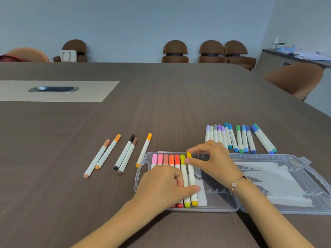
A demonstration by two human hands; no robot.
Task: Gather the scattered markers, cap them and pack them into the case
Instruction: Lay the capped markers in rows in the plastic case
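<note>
While left hand point(162, 183) presses packed markers point(172, 161) | right hand point(213, 158) fingers point(194, 150) pinch yellow marker's point(192, 176) cap | case point(222, 209)

A dark wood-grain table point(161, 97) fills the room, with a pale inset panel point(86, 91) holding a metal cable port point(53, 89). Brown chairs point(175, 51) line the plain grey-blue wall point(143, 18). A white bag point(68, 55) sits on one. A cluttered sideboard point(293, 57) stands at right.
</note>
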